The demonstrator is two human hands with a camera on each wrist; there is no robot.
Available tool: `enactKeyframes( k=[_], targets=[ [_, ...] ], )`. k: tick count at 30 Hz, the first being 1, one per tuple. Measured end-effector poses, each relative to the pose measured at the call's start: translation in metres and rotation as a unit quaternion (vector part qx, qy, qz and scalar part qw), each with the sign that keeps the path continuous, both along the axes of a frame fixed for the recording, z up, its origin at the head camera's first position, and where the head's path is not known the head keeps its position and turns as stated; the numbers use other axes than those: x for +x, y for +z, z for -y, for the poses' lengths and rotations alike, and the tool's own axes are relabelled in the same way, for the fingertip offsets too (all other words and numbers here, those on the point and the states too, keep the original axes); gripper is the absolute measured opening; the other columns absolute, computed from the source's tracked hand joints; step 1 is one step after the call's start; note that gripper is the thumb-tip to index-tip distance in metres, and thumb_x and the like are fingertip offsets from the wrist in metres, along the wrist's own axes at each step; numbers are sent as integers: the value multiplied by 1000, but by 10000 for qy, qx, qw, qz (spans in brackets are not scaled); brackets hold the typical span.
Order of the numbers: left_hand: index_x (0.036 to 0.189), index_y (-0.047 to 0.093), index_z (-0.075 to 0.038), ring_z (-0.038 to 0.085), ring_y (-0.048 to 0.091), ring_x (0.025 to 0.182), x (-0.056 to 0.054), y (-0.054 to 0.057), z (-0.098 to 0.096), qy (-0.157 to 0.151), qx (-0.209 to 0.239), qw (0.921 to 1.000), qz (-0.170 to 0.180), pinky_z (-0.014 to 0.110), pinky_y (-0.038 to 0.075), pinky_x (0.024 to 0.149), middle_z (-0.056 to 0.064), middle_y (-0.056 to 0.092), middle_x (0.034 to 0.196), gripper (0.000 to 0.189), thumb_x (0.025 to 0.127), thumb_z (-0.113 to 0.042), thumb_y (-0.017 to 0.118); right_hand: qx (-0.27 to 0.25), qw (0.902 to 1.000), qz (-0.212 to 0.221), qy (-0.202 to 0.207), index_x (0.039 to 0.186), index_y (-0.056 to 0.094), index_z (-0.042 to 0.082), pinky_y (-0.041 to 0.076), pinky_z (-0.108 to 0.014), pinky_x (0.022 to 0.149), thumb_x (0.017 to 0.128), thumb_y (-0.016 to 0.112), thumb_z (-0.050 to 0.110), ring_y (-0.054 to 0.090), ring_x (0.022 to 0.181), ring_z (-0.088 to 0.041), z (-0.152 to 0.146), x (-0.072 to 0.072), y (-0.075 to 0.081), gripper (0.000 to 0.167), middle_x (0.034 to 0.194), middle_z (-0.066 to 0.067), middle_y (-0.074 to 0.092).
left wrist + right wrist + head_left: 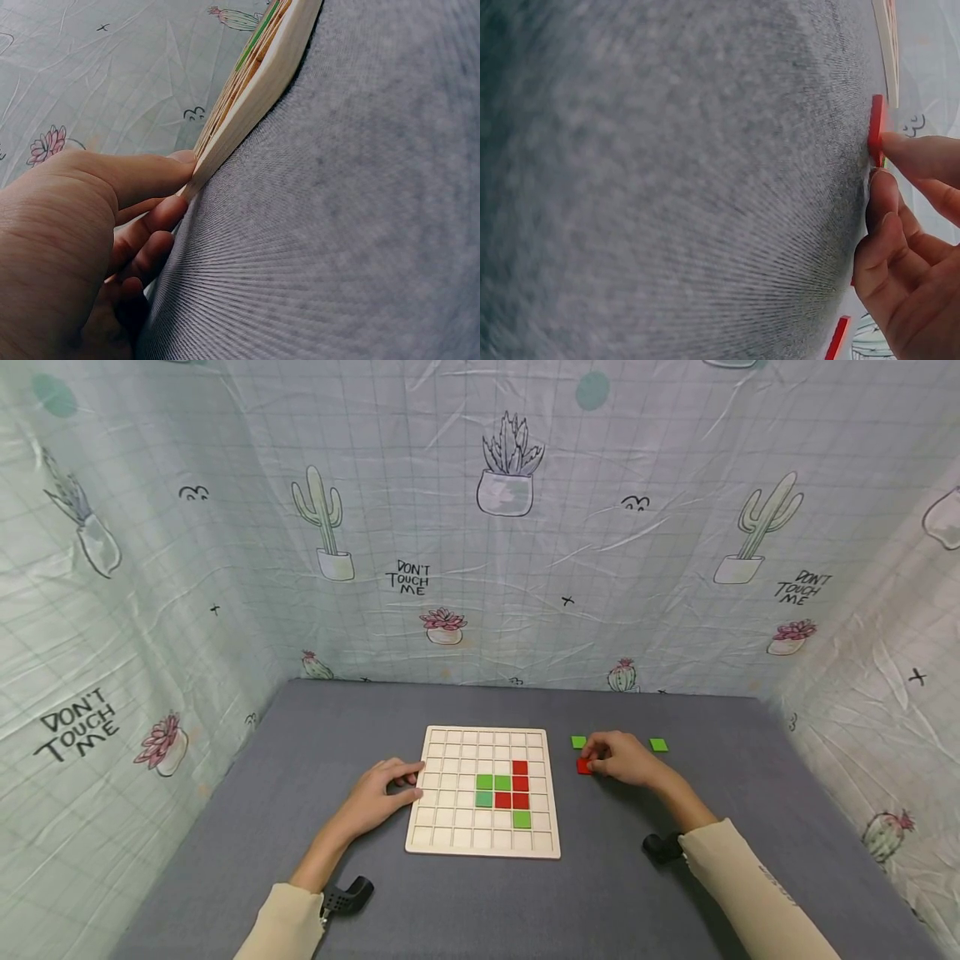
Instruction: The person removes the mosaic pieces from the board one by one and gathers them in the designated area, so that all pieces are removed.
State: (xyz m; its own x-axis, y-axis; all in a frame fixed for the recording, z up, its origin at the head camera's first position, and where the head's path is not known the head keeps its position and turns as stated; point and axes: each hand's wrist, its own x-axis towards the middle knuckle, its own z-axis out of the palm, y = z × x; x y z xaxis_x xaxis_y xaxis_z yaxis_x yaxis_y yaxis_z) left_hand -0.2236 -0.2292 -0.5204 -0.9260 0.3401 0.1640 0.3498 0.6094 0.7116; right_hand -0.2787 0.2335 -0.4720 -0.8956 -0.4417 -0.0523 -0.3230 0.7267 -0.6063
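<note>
A pale wooden grid board (442, 818) lies flat, with several red tiles (520, 783) and green tiles (484, 782) in its squares. One tile (483, 799) there is a bluer green. My left hand (372, 797) rests at the board's left edge, thumb and index finger touching the rim a little apart. To the right of the board, my right hand (621, 757) pinches a loose red tile (583, 766) at the table surface. In the right wrist view the thumb lies against this red tile (876, 129), and the other fingers curl beside it.
Two loose green tiles lie near the right hand: one green tile (578, 742) just beyond the red one, another green tile (658, 744) further right. Another red tile (838, 337) shows low in the right wrist view. Printed cloth (525, 568) surrounds the grey table (352, 710).
</note>
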Motion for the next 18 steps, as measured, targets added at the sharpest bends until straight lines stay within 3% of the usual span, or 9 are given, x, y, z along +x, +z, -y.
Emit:
enactKeyframes(
  k=[9,18],
  targets=[
    [138,68,-16,7,54,91,0,1,0,-7,36,10000,-30,30,43,84,-11,63,100,47,95,-32,76,-30,9999,98,96,104,74,3,47,-28,68,89,79,11,60,78,-14,1,1,-2,18,93,-7,71],
    [138,68,-15,7,53,91,0,1,0,-35,17,10000,-50,30,43,84,-11,63,100,46,96,-31,76,3,9998,183,118,106,74,4,47,-29,68,90,78,13,58,76,-13,0,-1,-1,19,94,-6,69]
  ],
)
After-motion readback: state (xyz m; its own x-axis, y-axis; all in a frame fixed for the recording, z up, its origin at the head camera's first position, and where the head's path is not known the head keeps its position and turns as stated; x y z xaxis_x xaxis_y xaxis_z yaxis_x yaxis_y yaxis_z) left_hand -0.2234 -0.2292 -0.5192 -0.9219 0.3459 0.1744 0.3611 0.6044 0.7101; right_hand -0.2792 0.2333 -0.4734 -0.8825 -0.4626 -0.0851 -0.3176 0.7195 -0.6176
